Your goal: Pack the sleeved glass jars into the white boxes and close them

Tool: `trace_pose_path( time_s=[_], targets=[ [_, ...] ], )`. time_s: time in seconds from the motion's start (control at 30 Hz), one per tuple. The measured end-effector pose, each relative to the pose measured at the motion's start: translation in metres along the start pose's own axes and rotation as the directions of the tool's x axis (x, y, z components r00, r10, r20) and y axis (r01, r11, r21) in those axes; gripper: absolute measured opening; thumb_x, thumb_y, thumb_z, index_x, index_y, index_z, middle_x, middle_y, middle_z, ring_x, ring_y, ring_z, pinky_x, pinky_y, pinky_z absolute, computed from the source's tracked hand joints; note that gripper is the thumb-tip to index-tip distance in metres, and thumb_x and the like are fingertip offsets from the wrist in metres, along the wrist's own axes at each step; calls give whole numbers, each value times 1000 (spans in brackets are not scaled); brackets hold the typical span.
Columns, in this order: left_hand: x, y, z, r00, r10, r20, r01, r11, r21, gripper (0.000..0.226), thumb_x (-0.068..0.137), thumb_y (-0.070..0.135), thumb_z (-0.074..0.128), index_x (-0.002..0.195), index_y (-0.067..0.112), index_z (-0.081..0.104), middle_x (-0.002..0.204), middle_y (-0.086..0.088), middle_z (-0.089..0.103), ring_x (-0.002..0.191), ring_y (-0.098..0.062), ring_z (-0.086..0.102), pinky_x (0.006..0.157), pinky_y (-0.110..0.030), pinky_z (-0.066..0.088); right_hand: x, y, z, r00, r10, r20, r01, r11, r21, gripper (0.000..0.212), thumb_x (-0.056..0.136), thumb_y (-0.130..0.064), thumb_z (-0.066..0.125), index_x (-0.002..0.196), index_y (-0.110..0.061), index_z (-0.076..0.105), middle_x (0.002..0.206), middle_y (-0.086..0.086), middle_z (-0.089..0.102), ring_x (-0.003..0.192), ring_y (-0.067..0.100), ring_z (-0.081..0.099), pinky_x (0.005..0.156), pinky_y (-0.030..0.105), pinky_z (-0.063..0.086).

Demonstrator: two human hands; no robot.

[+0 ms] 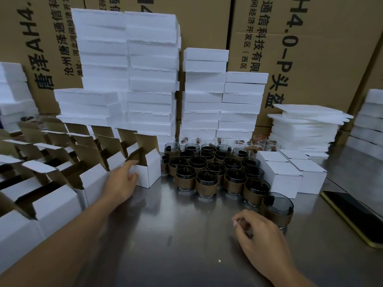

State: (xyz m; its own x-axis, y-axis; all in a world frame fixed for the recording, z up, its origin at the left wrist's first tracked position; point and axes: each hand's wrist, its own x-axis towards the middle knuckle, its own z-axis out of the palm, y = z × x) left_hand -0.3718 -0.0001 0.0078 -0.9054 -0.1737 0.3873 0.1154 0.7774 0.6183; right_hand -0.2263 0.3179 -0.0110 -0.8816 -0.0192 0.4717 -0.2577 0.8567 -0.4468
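Left hand reaches forward, index finger straight on the open white cardboard box, thumb against its wall. Right hand loosely curled, empty, beside nearest brown-sleeved dark glass jar on steel table.

- The phone on the bench is cut off by the right edge.
- Clear glasses behind the sleeved jars are mostly hidden.
- The right hand curls its fingers under; anything held is hidden.

The steel table bore open white boxes at left, sleeved glass jars clustered centrally, closed white boxes just right of them, foam blocks stacked behind, and a phone far right.
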Motion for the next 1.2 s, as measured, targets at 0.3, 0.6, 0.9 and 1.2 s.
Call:
trace_pose_path(
  time_s=[0.3, 0.6, 0.9, 1.2],
  targets=[
    [-12, 19, -16, 997, 72, -11, -69, 984, 162, 18, 99, 24, 41, 111, 22, 54, 106, -9, 63, 91, -24, 56, 69, -33, 44, 0, 1, 1, 1000, 13, -5, -13, 1000, 3, 11, 84, -25, 62, 77, -32, 57, 70, -13, 58, 79, 0, 52, 58, 11, 38],
    [-85, 108, -36, 948, 295, -122, -281, 952, 123, 11, 97, 34, 43, 105, 32, 51, 82, 3, 55, 75, -19, 54, 62, -35, 48, 0, -4, -2, 998, 43, -39, -44, 999, -30, 6, 86, -26, 59, 81, -30, 58, 72, -9, 59, 66, 5, 53, 56, 21, 35],
    [-168, 144, 18, 956, 285, 66, -292, 936, 198, 17, 98, 43, 33, 109, 35, 43, 97, 6, 50, 91, -21, 57, 65, -30, 40, -9, -6, -5, 978, 69, -198, -65, 998, 27, 4, 85, -22, 60, 82, -25, 60, 73, -12, 60, 67, 7, 54, 56, 26, 42],
    [-170, 131, 34, 952, 303, 38, -304, 930, 204, 31, 97, 44, 36, 127, 36, 36, 113, 10, 60, 91, -17, 61, 64, -23, 37, -11, -4, -21, 967, -70, -247, 65, 997, -28, 6, 84, -15, 63, 86, -20, 64, 75, -10, 58, 69, 7, 53, 57, 25, 44]
  ],
)
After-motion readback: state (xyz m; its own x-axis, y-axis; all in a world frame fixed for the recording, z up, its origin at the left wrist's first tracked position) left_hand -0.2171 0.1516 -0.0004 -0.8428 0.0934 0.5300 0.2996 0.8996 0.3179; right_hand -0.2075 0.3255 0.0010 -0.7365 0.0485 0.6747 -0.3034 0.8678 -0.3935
